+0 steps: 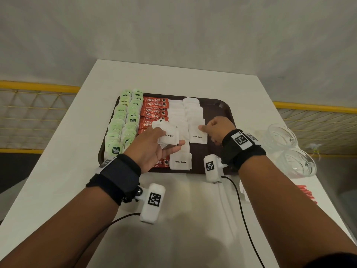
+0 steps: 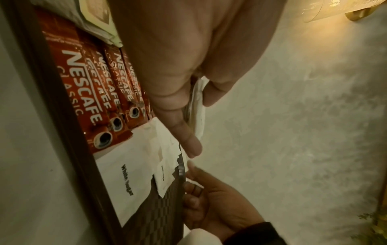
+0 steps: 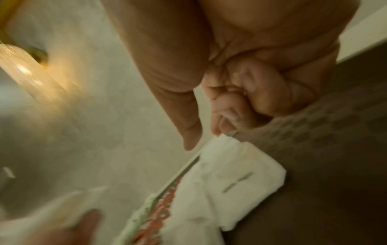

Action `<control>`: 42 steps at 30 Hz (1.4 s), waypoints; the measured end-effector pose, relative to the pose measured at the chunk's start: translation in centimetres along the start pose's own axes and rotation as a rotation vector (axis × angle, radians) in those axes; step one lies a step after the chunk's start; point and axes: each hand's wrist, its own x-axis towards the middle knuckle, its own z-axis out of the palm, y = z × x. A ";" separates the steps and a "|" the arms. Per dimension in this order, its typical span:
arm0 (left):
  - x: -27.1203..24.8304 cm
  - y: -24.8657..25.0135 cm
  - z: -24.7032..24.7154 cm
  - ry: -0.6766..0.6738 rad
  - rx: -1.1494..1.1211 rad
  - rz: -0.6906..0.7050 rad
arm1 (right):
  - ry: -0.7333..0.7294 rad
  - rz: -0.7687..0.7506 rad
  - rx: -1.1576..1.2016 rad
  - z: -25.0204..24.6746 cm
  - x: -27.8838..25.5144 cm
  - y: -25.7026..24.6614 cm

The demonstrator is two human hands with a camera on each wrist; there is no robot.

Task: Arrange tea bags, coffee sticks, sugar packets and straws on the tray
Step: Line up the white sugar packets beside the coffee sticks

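Observation:
A dark brown tray [image 1: 226,107] lies on the white table. It holds green tea bags [image 1: 123,124] in two columns at the left, red coffee sticks [image 1: 154,109] beside them, then two columns of white sugar packets [image 1: 193,111]. My left hand [image 1: 171,137] hovers over the tray's middle and grips a small stack of sugar packets [image 2: 198,106] between thumb and fingers. My right hand [image 1: 202,128], its fingers curled, pinches the edge of the nearest packet [image 1: 198,135] in the right column, thumb on top. The right wrist view is blurred.
Two clear glass bowls [image 1: 281,135] [image 1: 298,163] stand on the table right of the tray. A red-printed item [image 1: 307,192] lies at the right table edge. Black camera cables [image 1: 241,209] trail across the near table. Yellow railings run behind on both sides.

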 end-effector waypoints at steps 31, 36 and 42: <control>-0.3 -0.5 -0.3 0.094 0.131 0.114 | -0.203 0.087 -0.171 -0.4 -0.3 0.6; -0.4 -0.3 -0.5 0.084 0.123 0.118 | -0.186 0.105 -0.170 -0.1 0.7 0.1; -0.5 -0.3 -0.3 0.077 0.095 0.109 | -0.166 0.099 -0.135 0.2 1.1 0.1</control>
